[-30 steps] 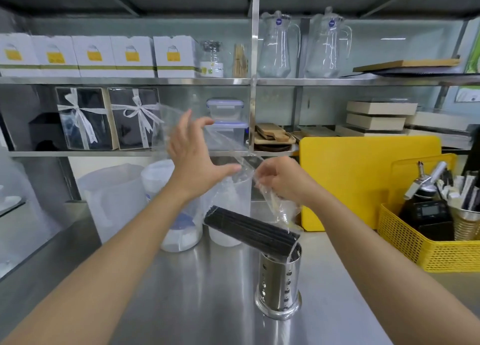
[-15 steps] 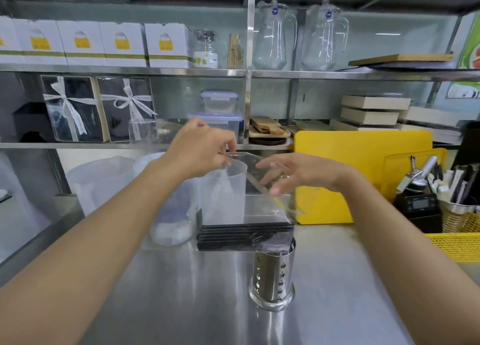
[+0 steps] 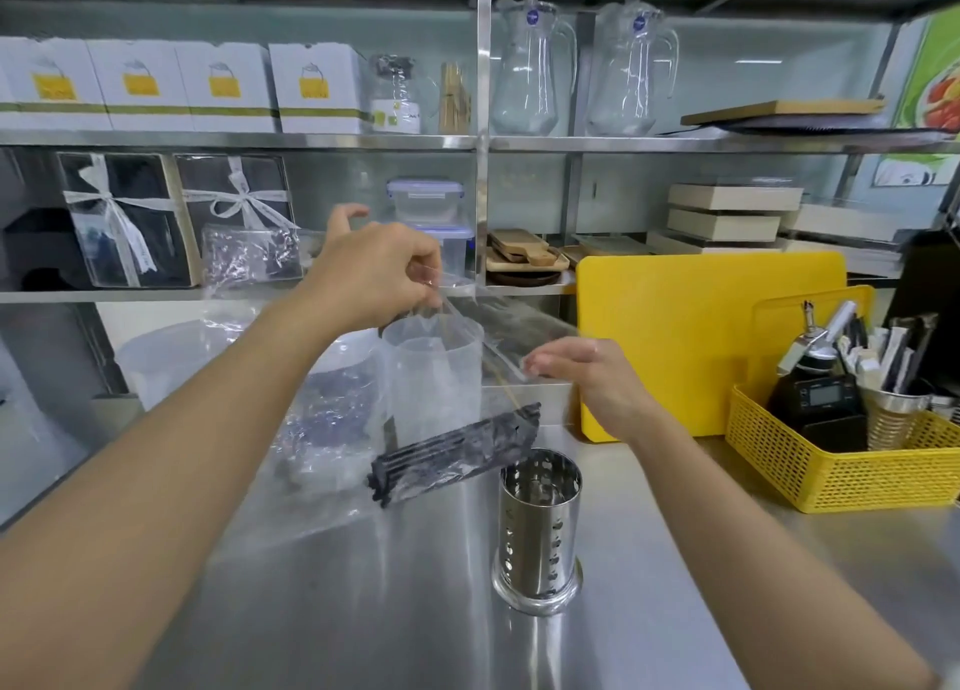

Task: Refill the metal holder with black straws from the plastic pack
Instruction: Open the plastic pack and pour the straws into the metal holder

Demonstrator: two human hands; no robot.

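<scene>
2 hands, left hand [image 3: 374,273] and right hand [image 3: 592,377], pinch the clear plastic pack [image 3: 441,377]; black straws [image 3: 457,453] hang mid-frame above the metal holder [image 3: 540,528].

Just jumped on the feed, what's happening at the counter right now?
A person is holding a clear plastic pack up by its top edge, left hand pinching one corner and right hand the other. A bundle of black straws lies tilted in the bottom of the pack, hanging just above the steel counter. The perforated metal holder stands upright beside the pack's lower end, and no straws show above its rim yet.
</scene>
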